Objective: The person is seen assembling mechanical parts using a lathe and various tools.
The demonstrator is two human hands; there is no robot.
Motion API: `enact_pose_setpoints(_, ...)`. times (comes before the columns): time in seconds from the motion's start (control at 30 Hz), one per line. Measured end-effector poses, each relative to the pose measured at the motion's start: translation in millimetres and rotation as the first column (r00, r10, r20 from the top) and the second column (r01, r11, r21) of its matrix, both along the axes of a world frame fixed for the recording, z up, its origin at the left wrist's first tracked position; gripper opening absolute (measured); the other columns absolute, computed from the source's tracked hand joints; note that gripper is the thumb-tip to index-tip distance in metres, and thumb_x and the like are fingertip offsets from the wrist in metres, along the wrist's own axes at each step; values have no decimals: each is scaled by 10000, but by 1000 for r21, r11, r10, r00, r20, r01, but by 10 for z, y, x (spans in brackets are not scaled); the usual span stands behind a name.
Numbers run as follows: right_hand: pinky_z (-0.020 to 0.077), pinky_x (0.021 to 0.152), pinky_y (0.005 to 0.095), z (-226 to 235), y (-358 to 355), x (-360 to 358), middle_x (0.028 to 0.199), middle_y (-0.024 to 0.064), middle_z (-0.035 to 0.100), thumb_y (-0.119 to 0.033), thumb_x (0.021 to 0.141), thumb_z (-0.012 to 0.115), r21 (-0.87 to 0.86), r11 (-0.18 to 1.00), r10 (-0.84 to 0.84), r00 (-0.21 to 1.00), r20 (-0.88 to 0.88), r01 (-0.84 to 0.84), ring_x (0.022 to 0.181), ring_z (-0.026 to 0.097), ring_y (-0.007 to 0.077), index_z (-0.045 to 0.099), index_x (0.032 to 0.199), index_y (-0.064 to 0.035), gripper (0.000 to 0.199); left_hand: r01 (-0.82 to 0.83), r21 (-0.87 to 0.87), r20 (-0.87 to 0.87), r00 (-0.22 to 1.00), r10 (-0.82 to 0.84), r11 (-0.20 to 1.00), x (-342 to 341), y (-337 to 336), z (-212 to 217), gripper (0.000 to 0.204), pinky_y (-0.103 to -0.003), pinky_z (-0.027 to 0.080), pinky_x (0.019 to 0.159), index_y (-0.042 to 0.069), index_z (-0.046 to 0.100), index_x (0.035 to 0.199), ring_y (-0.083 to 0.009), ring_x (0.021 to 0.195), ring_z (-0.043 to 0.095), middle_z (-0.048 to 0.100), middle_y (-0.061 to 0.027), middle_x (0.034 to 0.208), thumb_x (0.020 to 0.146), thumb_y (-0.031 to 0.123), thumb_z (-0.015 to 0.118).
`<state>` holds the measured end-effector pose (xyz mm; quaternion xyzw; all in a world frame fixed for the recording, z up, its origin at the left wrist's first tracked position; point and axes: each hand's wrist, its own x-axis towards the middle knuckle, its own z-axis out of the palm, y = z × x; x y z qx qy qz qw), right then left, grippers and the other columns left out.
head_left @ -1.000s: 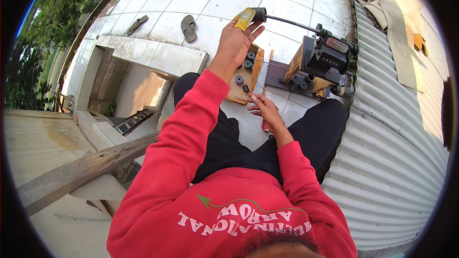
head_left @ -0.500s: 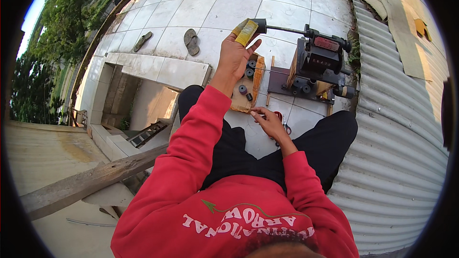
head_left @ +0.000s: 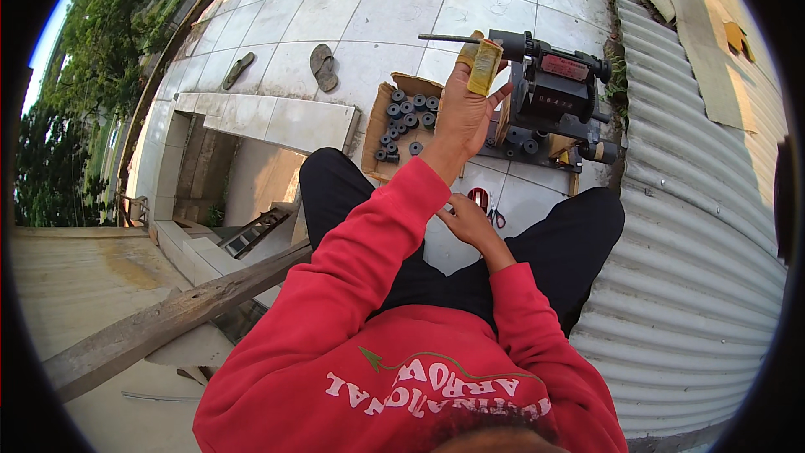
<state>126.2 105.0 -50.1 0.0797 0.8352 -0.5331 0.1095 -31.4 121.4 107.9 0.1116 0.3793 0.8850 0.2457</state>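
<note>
My left hand (head_left: 470,107) is raised at the winding machine (head_left: 556,88), which has a counter. Yellow wrapping (head_left: 485,68) covers some of its fingers. Those fingers close about the near end of a black cylinder (head_left: 508,42) on the machine's long metal shaft (head_left: 449,38). The shaft's bare end sticks out to the left, and the fingers hide part of the cylinder. My right hand (head_left: 471,223) hovers low between my knees, fingers loosely apart and seemingly holding nothing. The left sleeve partly covers its fingertips.
A cardboard box (head_left: 375,130) of several dark spools stands left of the machine. Scissors (head_left: 496,216) and a red round item (head_left: 478,195) lie beside my right hand. Two sandals (head_left: 323,68) rest on the tiles. Corrugated roofing (head_left: 688,268) borders the right side.
My left hand has moved right along the shaft, and the black cylinder now sits against the machine. The spool box shows more fully. My right hand has shifted slightly, away from the box's corner.
</note>
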Motion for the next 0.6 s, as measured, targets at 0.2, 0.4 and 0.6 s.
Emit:
enact_pose_setpoints(0.2,529,972,458,22,159,150,1240,198,703,-361,986,689,98,994,-42,999,-1,42,1138,672,389,695,1286,-45,435,-293,-582,-93,951,296,759,-528,-866,-1069,340,-268,564,810,83,574,1418,-134,1054,652,668,-51,1255,1096,129,473)
enact_pose_setpoints(0.4,527,975,467,115,22,206,1228,199,701,-349,980,695,92,994,62,997,54,-66,1143,666,399,691,1286,-46,431,-227,-903,-169,968,183,366,-1546,-1864,-2392,432,-303,545,779,39,649,1384,-171,917,675,735,-88,1130,958,106,673)
enact_pose_setpoints(0.6,525,974,473,11,123,402,1260,199,685,-343,985,684,164,985,23,992,121,-43,1143,664,401,678,1298,-51,428,-497,-864,-427,808,-405,-79,-1479,-1357,-2951,631,-485,545,974,20,602,1333,-408,1177,636,674,-203,1249,800,199,886)
